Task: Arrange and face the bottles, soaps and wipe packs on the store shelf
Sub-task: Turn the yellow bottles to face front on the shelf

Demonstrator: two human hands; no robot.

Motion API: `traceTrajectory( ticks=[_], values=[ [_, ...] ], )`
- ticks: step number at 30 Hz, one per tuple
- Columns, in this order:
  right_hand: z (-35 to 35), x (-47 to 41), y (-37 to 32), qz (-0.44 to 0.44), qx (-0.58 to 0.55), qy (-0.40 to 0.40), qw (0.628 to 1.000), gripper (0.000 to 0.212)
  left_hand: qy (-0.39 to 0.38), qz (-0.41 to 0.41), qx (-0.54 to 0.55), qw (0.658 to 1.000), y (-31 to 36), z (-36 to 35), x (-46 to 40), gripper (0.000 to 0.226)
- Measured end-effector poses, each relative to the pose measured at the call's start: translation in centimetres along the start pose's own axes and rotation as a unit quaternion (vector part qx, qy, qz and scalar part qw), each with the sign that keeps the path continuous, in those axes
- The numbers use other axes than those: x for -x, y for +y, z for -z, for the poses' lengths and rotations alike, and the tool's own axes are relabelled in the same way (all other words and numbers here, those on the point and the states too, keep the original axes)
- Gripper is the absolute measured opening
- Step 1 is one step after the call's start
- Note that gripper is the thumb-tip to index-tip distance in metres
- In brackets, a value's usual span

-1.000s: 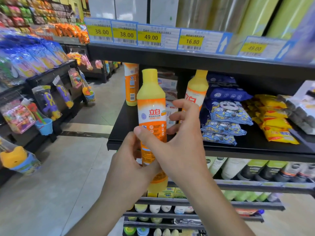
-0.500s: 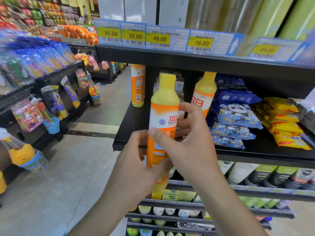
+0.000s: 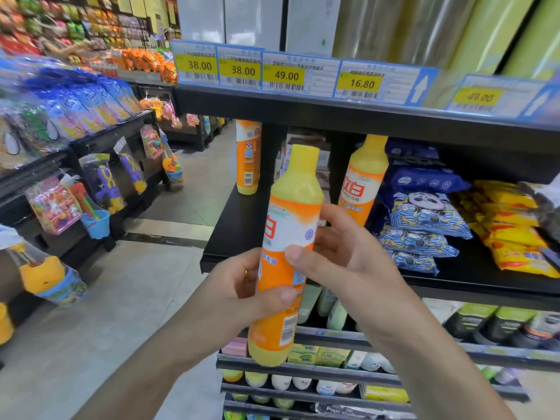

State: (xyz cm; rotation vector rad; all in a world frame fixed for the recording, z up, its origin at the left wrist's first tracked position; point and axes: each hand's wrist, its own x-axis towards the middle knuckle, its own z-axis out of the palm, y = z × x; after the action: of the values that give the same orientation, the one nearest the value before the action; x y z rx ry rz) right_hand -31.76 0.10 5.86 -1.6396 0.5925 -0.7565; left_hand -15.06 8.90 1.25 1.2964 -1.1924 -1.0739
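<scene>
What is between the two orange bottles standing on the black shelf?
In the head view, the upper part of the hand-held yellow-capped orange bottle shows between the far-left orange bottle and the right orange bottle; behind it stands a black shelf post.

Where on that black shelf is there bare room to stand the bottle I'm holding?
Bare patch: the black shelf between the back-turned bottle at its left edge and the facing bottle, in front of the boxes. Right of that bottle it is crowded: blue wipe packs, then yellow packs. Both hands hold the held bottle.
</scene>
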Motion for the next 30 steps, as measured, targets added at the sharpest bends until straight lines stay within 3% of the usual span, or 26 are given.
traceTrajectory(
  ticks=[3, 5, 7, 9, 12, 16, 18, 24, 30],
  values=[
    [1.0, 0.2, -0.6, -0.008, 0.023, -0.052, 0.998, 0.047, 0.047, -0.012, -0.03, 0.998, -0.3, -0.8, 0.1, 0.05],
    [1.7, 0.1, -1.0, -0.008, 0.023, -0.029, 0.999, 0.048, 0.071, -0.009, -0.059, 0.996, -0.6, -1.0, 0.1, 0.064],
    [2.4, -0.4, -0.7, 0.013, 0.063, 0.091, 0.994, 0.043, 0.091, -0.01, -0.07, 0.993, -0.9, -1.1, 0.0, 0.071],
    [3.1, -1.1, -0.3, 0.037, 0.118, 0.229, 0.966, 0.034, 0.107, -0.005, -0.075, 0.991, -1.0, -1.2, -0.2, 0.076],
    [4.3, -2.5, 0.3, 0.057, 0.175, 0.323, 0.928, 0.045, 0.119, 0.005, -0.072, 0.99, -1.2, -1.3, -0.3, 0.079],
    [6.3, -5.4, 0.8, 0.031, 0.286, 0.329, 0.9, 0.088, 0.123, 0.009, -0.063, 0.99, -1.2, -1.3, -0.4, 0.074],
    [6.8, -6.9, 0.8, 0.005, 0.298, 0.318, 0.9, 0.095, 0.127, 0.01, -0.063, 0.99, -1.1, -1.4, -0.5, 0.073],
    [6.8, -8.7, 1.3, 0.007, 0.382, 0.316, 0.868, 0.069, 0.155, 0.026, -0.051, 0.986, -1.0, -1.7, -0.9, 0.059],
    [7.0, -9.3, 1.6, 0.002, 0.381, 0.338, 0.86, 0.053, 0.14, 0.019, -0.042, 0.989, -1.7, 0.0, -1.5, 0.073]
  ],
)
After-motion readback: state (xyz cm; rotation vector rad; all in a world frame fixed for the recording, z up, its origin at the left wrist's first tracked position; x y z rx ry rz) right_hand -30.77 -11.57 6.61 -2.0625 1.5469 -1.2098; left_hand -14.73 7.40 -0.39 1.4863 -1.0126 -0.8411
